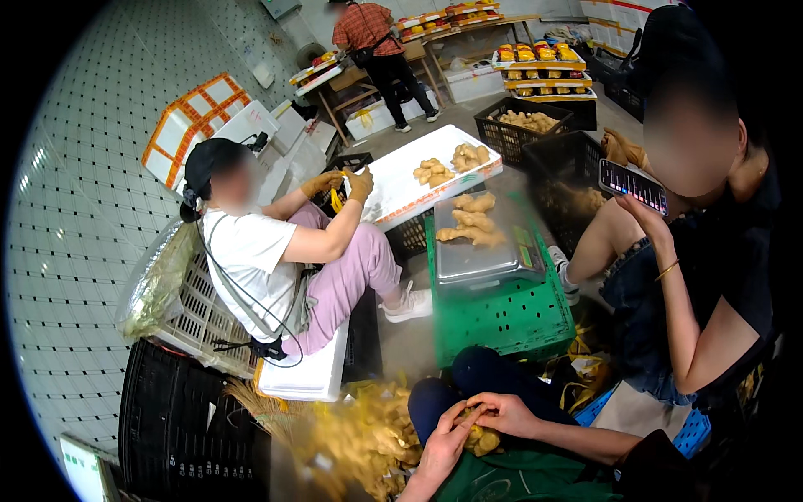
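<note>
Low in the view, my left hand and my right hand meet above my lap, fingers closed together at the top of a small yellow net bag of ginger. The fingertips hide the neck of the bag. Left of my knees lies a blurred heap of loose ginger. In front of me, several pieces of ginger rest on a metal scale, which sits on an upturned green crate.
A gloved co-worker sits at left by a white foam tray with ginger, handling something yellow. Close on my right, another person holds a phone. Black crates, one with ginger, stand beyond; a third person stands at a back table.
</note>
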`<state>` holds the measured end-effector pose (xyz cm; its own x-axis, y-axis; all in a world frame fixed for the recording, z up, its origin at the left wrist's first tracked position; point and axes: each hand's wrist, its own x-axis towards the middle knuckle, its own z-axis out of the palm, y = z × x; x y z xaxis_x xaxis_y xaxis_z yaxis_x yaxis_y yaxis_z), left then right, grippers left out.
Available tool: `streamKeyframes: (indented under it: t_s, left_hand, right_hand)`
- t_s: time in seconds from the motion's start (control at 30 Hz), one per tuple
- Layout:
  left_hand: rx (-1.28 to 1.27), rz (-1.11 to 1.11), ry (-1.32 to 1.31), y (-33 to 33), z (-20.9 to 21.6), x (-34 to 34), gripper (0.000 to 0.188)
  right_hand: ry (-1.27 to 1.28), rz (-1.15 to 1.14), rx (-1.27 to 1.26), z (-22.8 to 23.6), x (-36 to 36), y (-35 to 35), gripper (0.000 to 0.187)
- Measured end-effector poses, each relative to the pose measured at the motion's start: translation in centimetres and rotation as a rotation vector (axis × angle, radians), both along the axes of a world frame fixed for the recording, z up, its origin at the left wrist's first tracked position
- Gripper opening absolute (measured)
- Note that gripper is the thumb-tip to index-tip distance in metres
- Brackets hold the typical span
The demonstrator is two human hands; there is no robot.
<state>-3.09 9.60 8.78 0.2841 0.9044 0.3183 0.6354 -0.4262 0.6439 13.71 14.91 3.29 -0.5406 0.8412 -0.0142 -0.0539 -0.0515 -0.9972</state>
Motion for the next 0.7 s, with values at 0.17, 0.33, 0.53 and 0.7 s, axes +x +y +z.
streamKeyframes:
  t_s: [0.17, 0.33, 0.53, 0.7]
  left_hand:
    - [-0.033, 0.083, 0.045, -1.3, 0.5, 0.2, 0.032]
    - [0.023, 0.274, 0.062, -2.2, -0.4, 1.1, 0.024]
    - [-0.041, 0.415, -0.009, -2.3, 0.1, 0.9, 0.015]
    - [-0.223, 0.289, -0.073, -1.9, -0.3, 0.1, 0.012]
  right_hand:
    - [-0.021, 0.067, 0.034, 1.4, 0.0, -1.1, 0.044]
    - [-0.017, 0.100, 0.007, 0.9, -0.1, -1.7, 0.054]
    - [-0.091, 0.213, 0.052, 1.0, 0.4, -0.8, 0.051]
    - [-0.131, 0.133, 0.111, 0.9, 0.5, -1.3, 0.046]
